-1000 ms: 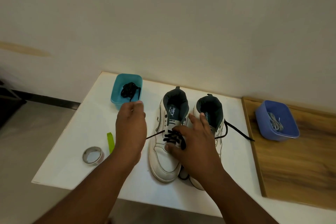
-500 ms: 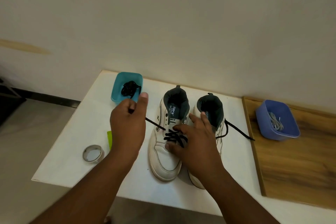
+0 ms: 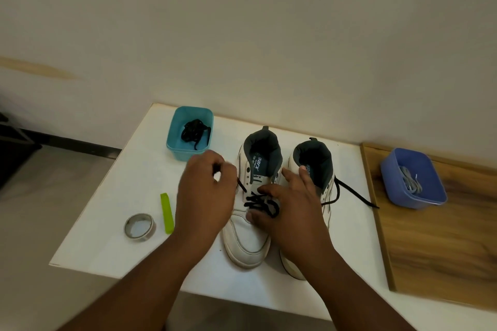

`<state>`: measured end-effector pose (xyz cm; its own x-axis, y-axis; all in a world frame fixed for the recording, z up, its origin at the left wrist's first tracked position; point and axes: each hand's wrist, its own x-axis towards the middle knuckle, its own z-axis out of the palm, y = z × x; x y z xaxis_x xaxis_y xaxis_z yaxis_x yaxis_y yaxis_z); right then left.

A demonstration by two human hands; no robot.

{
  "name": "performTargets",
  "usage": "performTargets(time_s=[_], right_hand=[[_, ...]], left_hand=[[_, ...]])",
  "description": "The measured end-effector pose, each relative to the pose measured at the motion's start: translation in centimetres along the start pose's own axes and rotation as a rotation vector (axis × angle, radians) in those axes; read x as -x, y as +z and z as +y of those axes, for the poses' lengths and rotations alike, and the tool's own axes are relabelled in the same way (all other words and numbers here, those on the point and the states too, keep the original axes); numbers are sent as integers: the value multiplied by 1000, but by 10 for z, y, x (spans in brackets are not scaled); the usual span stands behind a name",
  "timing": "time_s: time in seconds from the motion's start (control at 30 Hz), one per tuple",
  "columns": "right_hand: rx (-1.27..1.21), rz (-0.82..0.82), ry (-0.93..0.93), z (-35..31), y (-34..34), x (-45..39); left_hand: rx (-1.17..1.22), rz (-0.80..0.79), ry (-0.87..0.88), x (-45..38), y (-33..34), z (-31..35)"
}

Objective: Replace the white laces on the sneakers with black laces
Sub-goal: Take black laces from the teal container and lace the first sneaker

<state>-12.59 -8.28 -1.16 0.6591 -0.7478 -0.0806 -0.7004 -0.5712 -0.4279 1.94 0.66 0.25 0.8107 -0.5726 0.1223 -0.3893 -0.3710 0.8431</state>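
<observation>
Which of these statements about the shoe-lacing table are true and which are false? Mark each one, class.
1. The left hand pinches a black lace. True.
2. The teal tub holds white laces. False: it holds a bundle of black lace.
3. The right hand rests on the left shoe. True.
4. The tape roll sits on the wooden board. False: it lies on the white table.
5. The blue tub stands on the wooden board. True.

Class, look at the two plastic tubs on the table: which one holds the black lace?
The teal tub, at the far left corner beside the left sneaker, holds a bundled black lace. The blue tub, on the wooden board at the right, holds pale laces.
</observation>
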Motion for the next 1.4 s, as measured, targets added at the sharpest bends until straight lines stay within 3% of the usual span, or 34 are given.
performTargets(time_s=[0.07, 0.13, 0.2, 0.23, 0.27, 0.37, 0.47, 0.57, 0.63, 0.73, 0.83, 0.93, 1.03, 1.13, 1.23, 1.4], right_hand=[[-5, -1, 3, 0, -1, 0], [-7, -3, 4, 1, -1, 1], [10, -1, -1, 2, 0, 1], [15, -1, -3, 3, 0, 2], [16, -1, -5, 3, 0, 2], [20, 2, -12, 4, 1, 2], [25, 5, -17, 4, 1, 2], [31, -7, -21, 2, -1, 3], [24, -13, -23, 1, -3, 3], [18, -23, -15, 1, -4, 4], [0, -9, -11, 2, -2, 3], [-77, 39, -3, 2, 0, 3], [-116, 88, 11, 3, 1, 2], [-120, 89, 23, 2, 1, 2], [-105, 89, 17, 1, 0, 2], [-84, 88, 7, 2, -1, 2]], left_hand=[[280, 177, -144, -4, -5, 10], [546, 237, -364, -8, -8, 14], [728, 127, -557, -10, -7, 16], [686, 33, -589, -10, -5, 14], [522, -85, -544, -9, -2, 10], [-144, -366, -187, 3, 7, -8], [-337, -383, -41, 8, 8, -18], [-295, -331, 25, 3, 7, -17], [-82, -232, -27, 1, 6, -7], [305, -3, -299, -3, 0, 10], [492, 29, -534, -6, -3, 12], [326, -117, -514, -5, 4, 3], [-94, -339, -280, 0, 9, -12], [-301, -421, -109, 4, 10, -22], [-287, -411, -19, 3, 9, -23], [-86, -331, -72, -1, 9, -12]])
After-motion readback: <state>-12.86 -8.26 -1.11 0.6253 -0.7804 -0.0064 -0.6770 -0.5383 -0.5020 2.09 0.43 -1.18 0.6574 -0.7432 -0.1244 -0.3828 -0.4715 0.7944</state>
